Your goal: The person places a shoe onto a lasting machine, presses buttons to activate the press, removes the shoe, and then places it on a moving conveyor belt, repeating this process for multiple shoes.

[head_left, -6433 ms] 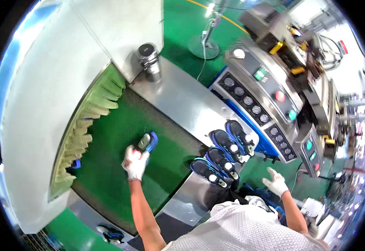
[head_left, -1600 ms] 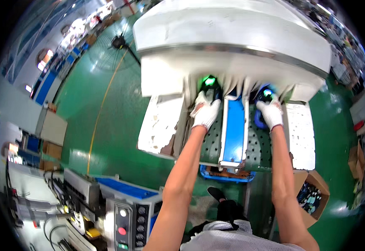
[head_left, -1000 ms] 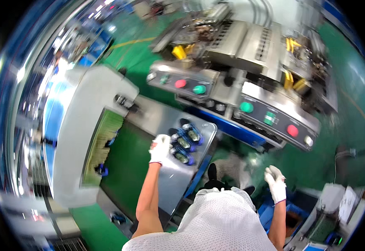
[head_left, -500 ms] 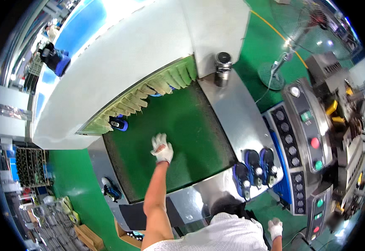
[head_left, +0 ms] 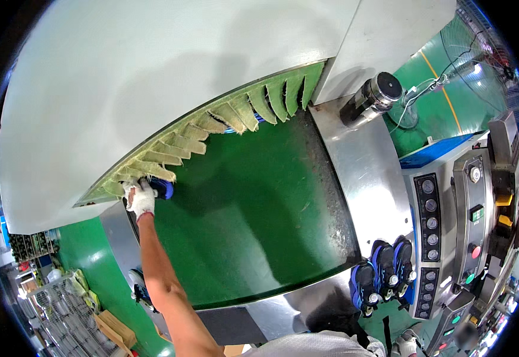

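Note:
My left hand (head_left: pixel 140 198), in a white knit glove, reaches to the left end of a fringed green curtain. Its fingers close round a dark shoe with a blue edge (head_left: pixel 163 188), which lies on the green belt (head_left: pixel 253 220). The glove hides part of that shoe. Low on the right, my right hand (head_left: pixel 406 344), also gloved, hangs beside the metal bench, apart from the shoes there. Its fingers are too unclear to read.
The worn curtain strips (head_left: pixel 226 119) hang from a white machine housing (head_left: pixel 152 77). Several black and blue shoes (head_left: pixel 383 265) stand on the right metal ledge. Behind them is a steel flask (head_left: pixel 369 98). A control panel with gauges (head_left: pixel 430 205) stands at right. Another shoe (head_left: pixel 142 290) rests left.
My left hand has moved left and away from me, from over the belt's middle to the shoe by the curtain. The view has shifted closer to the housing.

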{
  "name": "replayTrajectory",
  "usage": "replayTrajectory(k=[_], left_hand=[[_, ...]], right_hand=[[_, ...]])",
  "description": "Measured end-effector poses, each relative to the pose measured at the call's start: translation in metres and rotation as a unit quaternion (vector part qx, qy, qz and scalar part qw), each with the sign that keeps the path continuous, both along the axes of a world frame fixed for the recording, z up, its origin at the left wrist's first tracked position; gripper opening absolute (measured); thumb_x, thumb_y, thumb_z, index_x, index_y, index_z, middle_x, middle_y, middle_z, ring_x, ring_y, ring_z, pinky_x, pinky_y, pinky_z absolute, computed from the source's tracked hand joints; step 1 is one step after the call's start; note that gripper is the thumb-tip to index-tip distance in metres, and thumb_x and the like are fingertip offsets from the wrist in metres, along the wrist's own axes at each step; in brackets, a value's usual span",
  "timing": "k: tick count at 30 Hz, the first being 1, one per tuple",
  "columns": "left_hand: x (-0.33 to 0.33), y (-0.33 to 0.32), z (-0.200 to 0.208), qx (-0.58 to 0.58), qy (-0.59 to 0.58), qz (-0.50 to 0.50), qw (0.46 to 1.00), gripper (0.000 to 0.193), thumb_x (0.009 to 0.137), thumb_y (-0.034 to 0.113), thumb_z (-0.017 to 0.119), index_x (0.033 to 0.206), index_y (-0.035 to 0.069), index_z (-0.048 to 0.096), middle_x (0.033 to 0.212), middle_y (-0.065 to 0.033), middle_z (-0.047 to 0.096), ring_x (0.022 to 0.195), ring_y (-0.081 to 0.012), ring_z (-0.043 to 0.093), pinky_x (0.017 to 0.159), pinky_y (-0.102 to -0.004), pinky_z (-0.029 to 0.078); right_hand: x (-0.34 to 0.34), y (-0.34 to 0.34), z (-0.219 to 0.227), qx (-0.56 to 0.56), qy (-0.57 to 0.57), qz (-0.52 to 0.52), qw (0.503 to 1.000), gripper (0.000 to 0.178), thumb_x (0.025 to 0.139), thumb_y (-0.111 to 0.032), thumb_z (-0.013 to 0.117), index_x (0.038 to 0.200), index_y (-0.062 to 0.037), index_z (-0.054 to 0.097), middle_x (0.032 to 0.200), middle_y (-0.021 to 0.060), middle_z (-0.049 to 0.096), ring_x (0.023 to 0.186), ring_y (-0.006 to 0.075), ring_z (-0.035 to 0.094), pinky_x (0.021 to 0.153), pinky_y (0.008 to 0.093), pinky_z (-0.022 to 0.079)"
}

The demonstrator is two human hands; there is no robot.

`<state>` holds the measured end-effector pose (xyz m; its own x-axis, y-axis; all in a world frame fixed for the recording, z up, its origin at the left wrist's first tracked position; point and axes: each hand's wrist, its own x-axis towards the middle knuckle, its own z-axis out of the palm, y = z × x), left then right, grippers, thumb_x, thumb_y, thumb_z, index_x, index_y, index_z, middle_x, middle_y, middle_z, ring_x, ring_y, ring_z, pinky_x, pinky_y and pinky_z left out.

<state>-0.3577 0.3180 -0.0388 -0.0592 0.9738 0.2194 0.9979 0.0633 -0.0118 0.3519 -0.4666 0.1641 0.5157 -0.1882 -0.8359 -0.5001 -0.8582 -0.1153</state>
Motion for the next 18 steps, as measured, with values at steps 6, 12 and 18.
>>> replayTrajectory(k=[6,12,18], left_hand=[[0.135,-0.124,0.083,-0.053,-0.106,-0.079,0.990,0.021,0.098,0.027,0.055,0.097,0.010,0.067,0.107,-0.0138,0.062,0.101,-0.0345,0.061,0.085,-0.0480,0.050],[0.235,-0.280,0.087,-0.193,-0.197,-0.190,0.942,0.022,0.087,0.033,0.067,0.085,0.011,0.070,0.095,-0.0135,0.067,0.095,-0.0343,0.064,0.080,-0.0477,0.052],[0.409,-0.375,0.232,-0.299,-0.240,-0.447,0.808,0.025,0.089,0.039,0.069,0.094,0.015,0.074,0.108,-0.0086,0.067,0.098,-0.0268,0.068,0.080,-0.0428,0.055]], right_hand=[[0.040,-0.011,-0.042,-0.025,-0.047,0.156,0.986,0.046,0.088,-0.015,0.075,0.129,-0.0051,0.056,0.109,0.0145,0.068,0.090,0.0233,0.069,0.075,0.0387,0.059],[-0.015,0.151,0.010,0.275,-0.089,0.367,0.884,0.055,0.087,-0.012,0.073,0.134,0.0064,0.051,0.123,0.0212,0.068,0.113,0.0252,0.068,0.096,0.0359,0.055],[-0.098,0.243,0.060,0.336,-0.116,0.598,0.718,0.089,0.078,-0.033,0.080,0.147,0.0064,0.041,0.145,0.0285,0.050,0.135,0.0388,0.052,0.112,0.0391,0.043]])
